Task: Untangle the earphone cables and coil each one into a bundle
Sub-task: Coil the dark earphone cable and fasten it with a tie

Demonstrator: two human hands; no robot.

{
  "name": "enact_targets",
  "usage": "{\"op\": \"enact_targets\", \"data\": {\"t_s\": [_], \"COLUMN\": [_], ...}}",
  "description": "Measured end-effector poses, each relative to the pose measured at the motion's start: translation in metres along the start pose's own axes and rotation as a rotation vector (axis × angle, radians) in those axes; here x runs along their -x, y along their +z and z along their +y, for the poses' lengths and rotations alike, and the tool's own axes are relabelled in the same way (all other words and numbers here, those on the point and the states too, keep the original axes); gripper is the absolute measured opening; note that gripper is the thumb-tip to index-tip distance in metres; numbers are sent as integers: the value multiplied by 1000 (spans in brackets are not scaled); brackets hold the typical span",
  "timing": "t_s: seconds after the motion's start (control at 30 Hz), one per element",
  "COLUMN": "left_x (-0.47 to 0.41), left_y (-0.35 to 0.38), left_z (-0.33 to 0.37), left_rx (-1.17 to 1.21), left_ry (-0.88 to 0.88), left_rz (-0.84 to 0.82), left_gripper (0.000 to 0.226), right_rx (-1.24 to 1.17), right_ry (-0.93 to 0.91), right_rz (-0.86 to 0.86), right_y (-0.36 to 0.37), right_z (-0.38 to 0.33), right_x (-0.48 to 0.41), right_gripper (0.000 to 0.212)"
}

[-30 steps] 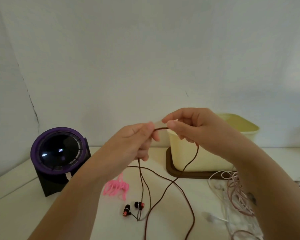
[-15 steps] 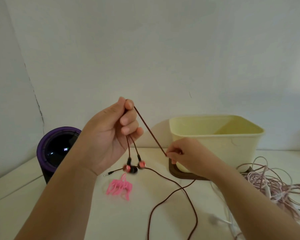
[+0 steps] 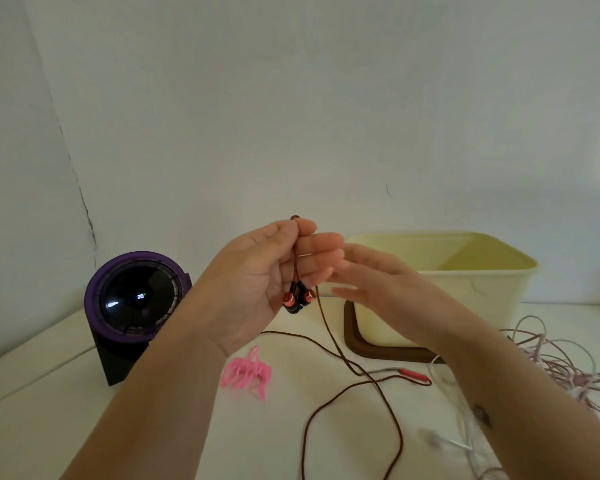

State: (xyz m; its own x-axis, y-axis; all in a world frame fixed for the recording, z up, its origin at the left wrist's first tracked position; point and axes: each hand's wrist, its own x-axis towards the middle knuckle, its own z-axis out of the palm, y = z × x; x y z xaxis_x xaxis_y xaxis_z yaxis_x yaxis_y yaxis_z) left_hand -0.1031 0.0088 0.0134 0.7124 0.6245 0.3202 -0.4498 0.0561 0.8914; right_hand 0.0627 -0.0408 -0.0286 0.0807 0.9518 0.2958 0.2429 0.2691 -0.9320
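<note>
Earphone cable (image 3: 328, 323), thin dark-brown matte cord with two glossy black-and-copper earbuds (image 3: 298, 301): held up left of the cream plastic tub (image 3: 465, 289), its upper bend pinched between thumb and forefinger of the left hand (image 3: 257, 285), buds dangling before the palm, the remainder trailing in loose curves over the white tabletop (image 3: 153, 427) in front of the tub. Right hand (image 3: 388, 292): fingers straight, motion-blurred, before the tub's left wall, gripping nothing. Pale pink cable tangle (image 3: 551, 368), wiry loops, off the tub's right end; pink toothed claw clip (image 3: 246, 372) and round purple-rimmed device (image 3: 137, 296) left of the tub.
</note>
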Motion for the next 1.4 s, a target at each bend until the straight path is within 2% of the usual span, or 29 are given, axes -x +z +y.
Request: {"op": "enact_targets", "data": {"t_s": [0.07, 0.2, 0.37, 0.43, 0.53, 0.73, 0.83, 0.9, 1.07, 1.17, 1.23, 1.3, 1.4], "left_x": [-1, 1, 2, 1, 1, 2, 3, 2, -8, -15, -19, -22, -20], "left_y": [3, 5, 4, 2, 2, 13, 13, 15, 12, -1, -9, -16, -22], "left_z": [-3, -6, -6, -9, -20, -38, -39, -34, -27, -30, -33, -37, -40], "left_rx": [24, 80, 84, 89, 26, -147, -132, -34, 210, 201, 200, 166, 19], "left_ry": [-36, -96, -141, -174, -212, -224, -174, -135, -20, 23, 44, 57, 31], "left_rz": [-21, -62, -74, -147, -266, -316, -384, -378, -95, 32, 104, 141, 114], "left_gripper": [26, 21, 18, 18, 22, 17, 23, 25, 25, 29, 29, 28, 29], "right_rx": [-216, -292, -405, -439, -450, -331, -297, -294, -150, 236, 443, 579, 655], "right_ry": [-38, 30, -1, -33, -66, -88, -51, -36, 84, 86, 85, 63, -11], "right_rz": [-84, -172, -146, -105, -26, 152, 157, 101, 2, -122, -180, -166, -73], "right_y": [7, 14, 1, -6, -11, -10, -7, -3, 14, 19, 22, 21, 16], "right_z": [-9, -13, -19, -22, -24, -21, -16, -9, 5, -1, -11, -20, -31], "right_x": [3, 7, 11, 12, 11, 9, 9, 7, 4, 8, 12, 16, 19], "right_gripper": [37, 26, 27, 27, 26, 25, 25, 29, 29, 44, 36, 28, 26]}}
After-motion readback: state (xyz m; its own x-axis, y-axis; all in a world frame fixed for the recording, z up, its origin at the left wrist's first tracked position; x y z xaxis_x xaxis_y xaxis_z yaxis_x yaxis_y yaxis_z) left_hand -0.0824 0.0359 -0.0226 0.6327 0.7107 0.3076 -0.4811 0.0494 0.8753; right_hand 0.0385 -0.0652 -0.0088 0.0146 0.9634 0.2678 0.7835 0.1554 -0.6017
